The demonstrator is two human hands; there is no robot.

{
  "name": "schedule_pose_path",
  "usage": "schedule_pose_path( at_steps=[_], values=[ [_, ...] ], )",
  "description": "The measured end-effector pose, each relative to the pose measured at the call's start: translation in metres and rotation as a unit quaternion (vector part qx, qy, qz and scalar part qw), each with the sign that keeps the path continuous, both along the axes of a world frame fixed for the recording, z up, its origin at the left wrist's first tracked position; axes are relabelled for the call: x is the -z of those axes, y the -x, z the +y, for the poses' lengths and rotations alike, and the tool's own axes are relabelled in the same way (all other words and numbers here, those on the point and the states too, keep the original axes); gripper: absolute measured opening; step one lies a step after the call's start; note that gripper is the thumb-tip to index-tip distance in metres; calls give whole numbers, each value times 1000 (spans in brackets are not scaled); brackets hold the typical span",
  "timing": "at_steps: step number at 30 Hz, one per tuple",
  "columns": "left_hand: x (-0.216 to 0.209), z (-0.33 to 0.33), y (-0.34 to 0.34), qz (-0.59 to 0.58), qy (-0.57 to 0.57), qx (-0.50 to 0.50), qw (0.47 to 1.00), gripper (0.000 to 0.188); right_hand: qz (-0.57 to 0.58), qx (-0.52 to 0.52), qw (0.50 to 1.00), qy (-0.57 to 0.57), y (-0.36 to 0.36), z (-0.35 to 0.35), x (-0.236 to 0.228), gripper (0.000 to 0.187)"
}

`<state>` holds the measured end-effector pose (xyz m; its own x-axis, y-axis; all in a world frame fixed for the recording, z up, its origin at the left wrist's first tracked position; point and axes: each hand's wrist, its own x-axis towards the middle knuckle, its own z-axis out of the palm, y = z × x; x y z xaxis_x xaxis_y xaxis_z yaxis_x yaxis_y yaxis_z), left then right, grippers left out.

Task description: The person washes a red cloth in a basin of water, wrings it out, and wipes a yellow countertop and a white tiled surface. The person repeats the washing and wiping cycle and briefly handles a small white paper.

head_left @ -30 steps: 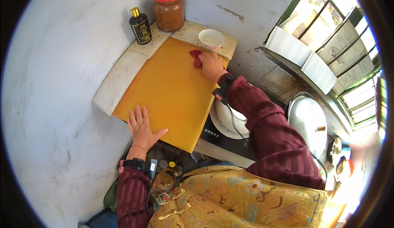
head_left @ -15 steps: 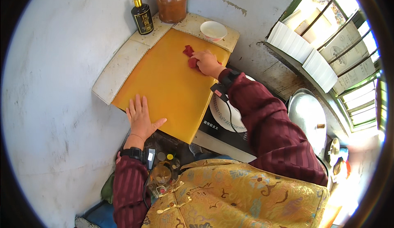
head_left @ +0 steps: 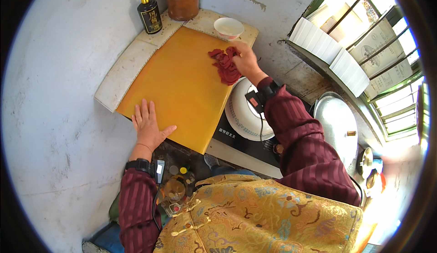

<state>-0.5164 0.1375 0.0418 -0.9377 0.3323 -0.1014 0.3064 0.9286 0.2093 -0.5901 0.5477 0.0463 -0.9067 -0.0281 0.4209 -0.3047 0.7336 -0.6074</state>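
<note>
Here, two bare hands work at one orange-yellow counter [head_left: 170,84], and one crumpled red cloth [head_left: 226,68] lies on its far right part, reaching the right edge. The right hand [head_left: 246,58] has its grip narrow, fingers and thumb bunched on that cloth. The left hand [head_left: 148,127] holds nothing: its grip is wide, fingers spread and palm down at the counter's near left edge. Each wrist wears one black band, two in all. A pale border [head_left: 123,66] runs along the counter's left and far sides and carries three things: one dark bottle [head_left: 150,16] with a gold cap, one brown-filled jar [head_left: 183,1] with a red lid, both upright near the far corner, and one white bowl [head_left: 229,26], just beyond the right hand. To the right, one white basin [head_left: 241,116], partly hidden by the right arm, sits on one black cooktop [head_left: 236,139] just beside the counter. Farther right stands one large round metal lid [head_left: 334,125] with a single knob.
</note>
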Motion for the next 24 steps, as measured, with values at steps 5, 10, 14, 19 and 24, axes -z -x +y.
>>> schedule_pose_path(
  at_steps=[5,10,14,19,24],
  values=[
    [1,0,0,8,-1,6,1000,117,10,-22,986,-164,8,-13,14,38],
    [-3,3,-1,-5,1,-4,1000,114,41,54,987,-147,20,-24,19,34],
    [-6,2,-1,0,-6,0,1000,115,50,-73,987,-136,2,-20,11,32],
    [-4,1,0,-13,13,-2,1000,118,44,161,976,-137,6,-18,6,26],
    [-4,1,0,-10,2,3,1000,119,43,-119,987,-103,14,-26,17,25]
  ],
)
